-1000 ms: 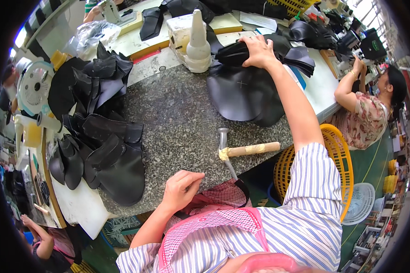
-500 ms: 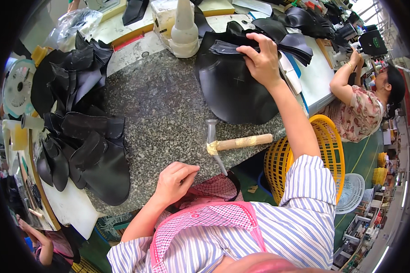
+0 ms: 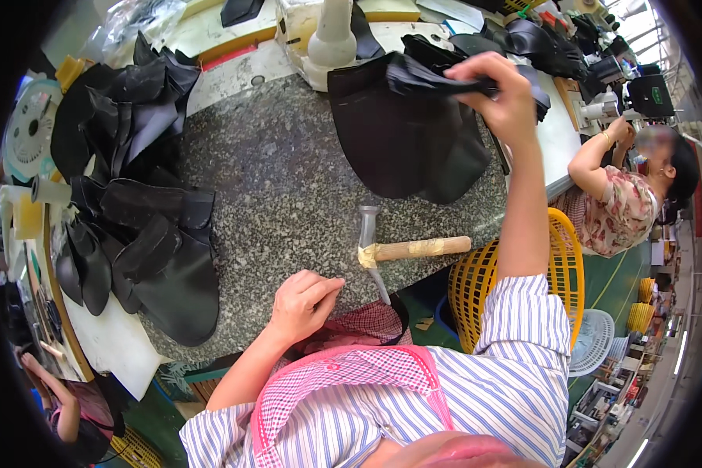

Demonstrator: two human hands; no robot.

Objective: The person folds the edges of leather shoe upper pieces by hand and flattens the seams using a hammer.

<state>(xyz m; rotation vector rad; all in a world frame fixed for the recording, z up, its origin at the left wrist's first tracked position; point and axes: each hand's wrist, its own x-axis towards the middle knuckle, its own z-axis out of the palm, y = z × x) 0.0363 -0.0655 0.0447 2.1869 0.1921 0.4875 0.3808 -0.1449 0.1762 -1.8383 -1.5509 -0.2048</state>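
Observation:
At the far right of the stone worktop, my right hand [image 3: 503, 97] pinches the folded upper edge of a black leather piece [image 3: 402, 136] and lifts it. The piece's wide rounded end hangs over the speckled slab. My left hand [image 3: 304, 306] is near the front edge, its fingers curled together with nothing visible in them. Between my hands a hammer [image 3: 417, 249] with a wooden, tape-wrapped handle lies on the slab, head to the left. More black leather pieces [image 3: 175, 292] are heaped on the left, some with folded flaps.
A white machine post [image 3: 331, 43] stands at the back of the stone slab [image 3: 265, 179]. A yellow plastic basket [image 3: 472, 292] is below the right edge. Another person [image 3: 628, 187] sits at a machine on the right; a second person's arm [image 3: 62, 398] shows at lower left.
My right hand has risen slightly and moved right, pulling the leather's upper edge up so the piece tilts. My left hand stays almost where it was.

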